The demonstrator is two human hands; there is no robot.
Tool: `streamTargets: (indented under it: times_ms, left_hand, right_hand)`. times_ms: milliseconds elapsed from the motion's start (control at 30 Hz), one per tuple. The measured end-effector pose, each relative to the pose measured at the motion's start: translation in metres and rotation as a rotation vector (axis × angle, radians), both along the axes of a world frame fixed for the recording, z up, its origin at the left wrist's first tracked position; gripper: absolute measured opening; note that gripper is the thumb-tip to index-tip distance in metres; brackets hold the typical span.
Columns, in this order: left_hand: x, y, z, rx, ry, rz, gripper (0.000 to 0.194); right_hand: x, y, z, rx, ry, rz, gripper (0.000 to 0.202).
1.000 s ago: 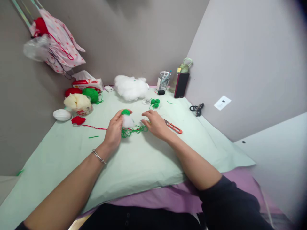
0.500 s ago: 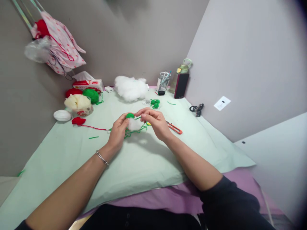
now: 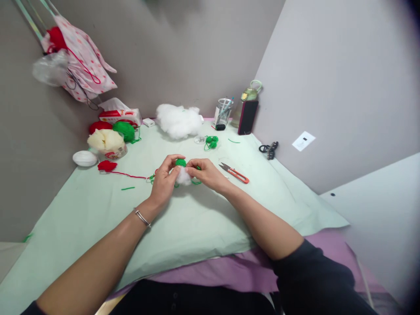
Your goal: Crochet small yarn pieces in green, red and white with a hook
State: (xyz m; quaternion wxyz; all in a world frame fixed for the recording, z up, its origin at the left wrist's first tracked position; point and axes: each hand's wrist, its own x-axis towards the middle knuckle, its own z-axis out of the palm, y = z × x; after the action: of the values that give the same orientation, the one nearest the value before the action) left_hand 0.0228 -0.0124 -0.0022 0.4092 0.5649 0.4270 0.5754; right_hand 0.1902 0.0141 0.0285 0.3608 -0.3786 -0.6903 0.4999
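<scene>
Between my hands is a small green crocheted piece (image 3: 180, 162) with a tuft of white stuffing (image 3: 183, 177) bulging from its near side. My left hand (image 3: 162, 181) is closed around the left side of the piece, its thumb against the fluff. From the right, my right hand (image 3: 208, 175) pinches at the edge where green meets white, and a bit of green yarn (image 3: 198, 168) shows by its fingers. Loose green yarn on the table is partly hidden under both hands. Orange-handled thread snips (image 3: 234, 173) lie right of my right hand.
A large heap of white stuffing (image 3: 180, 121) lies at the back. Yarn balls, including a green one (image 3: 124, 131), and a tissue pack (image 3: 120, 117) stand left. A clear cup (image 3: 223, 113), phone (image 3: 248, 117) and bottle (image 3: 250, 94) stand back right. Small green pieces (image 3: 211, 142) lie nearer.
My right hand has come in left and slightly down, from drawing at green yarn beside the piece to pinching its edge. The snips' blades are now uncovered.
</scene>
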Motion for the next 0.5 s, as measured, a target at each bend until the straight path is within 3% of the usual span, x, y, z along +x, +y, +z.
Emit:
streamTargets:
  times_ms: [300, 500]
  left_hand:
    - [0.0039, -0.0012, 0.0051, -0.046, -0.012, -0.065, 0.030]
    - [-0.0008, 0.0044, 0.0005, -0.053, -0.019, -0.032, 0.026]
  right_hand:
    - [-0.0001, 0.0043, -0.0082, 0.109, -0.075, -0.212, 0.020]
    - [0.0006, -0.0045, 0.0013, 0.182, -0.101, -0.109, 0.020]
